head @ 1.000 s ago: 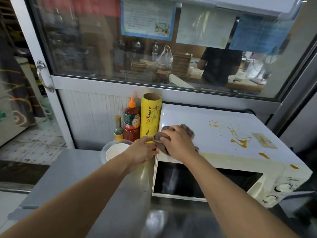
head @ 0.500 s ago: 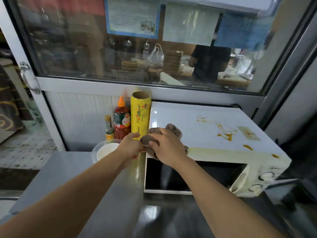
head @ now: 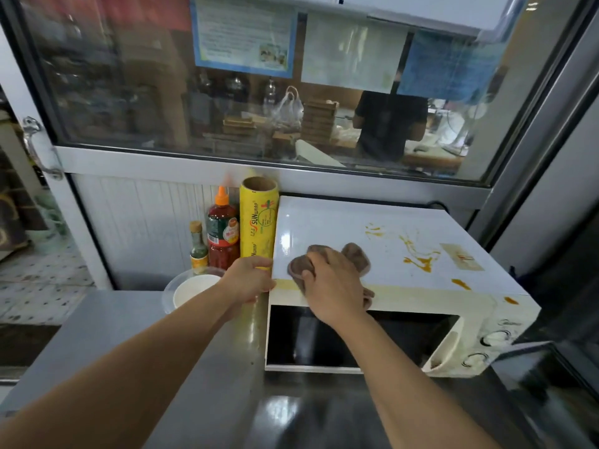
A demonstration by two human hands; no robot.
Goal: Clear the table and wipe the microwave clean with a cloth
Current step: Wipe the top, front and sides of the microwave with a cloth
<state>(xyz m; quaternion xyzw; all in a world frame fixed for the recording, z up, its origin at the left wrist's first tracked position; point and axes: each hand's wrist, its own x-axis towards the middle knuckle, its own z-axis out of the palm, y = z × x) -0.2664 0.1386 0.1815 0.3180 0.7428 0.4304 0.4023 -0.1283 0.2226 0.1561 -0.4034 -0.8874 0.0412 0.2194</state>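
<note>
The white microwave [head: 389,228] stands on the steel table [head: 129,335], its top smeared with orange sauce stains [head: 421,262] toward the right. A brown cloth [head: 356,254] lies bunched on the front left of the top. My right hand [head: 334,286] lies over the cloth with fingers curled into it, pressing it down. My left hand [head: 248,280] holds the microwave's front left corner, thumb at the edge.
Left of the microwave, against the wall, stand a yellow wrap roll [head: 259,222], a red sauce bottle [head: 223,234] and a small bottle [head: 197,247]. In front of them sits a white bowl [head: 194,286]. Behind is a glass window [head: 259,92].
The cloth and my right hand have slid a little right, off the microwave's left edge. My left hand has moved from beside the cloth onto the corner.
</note>
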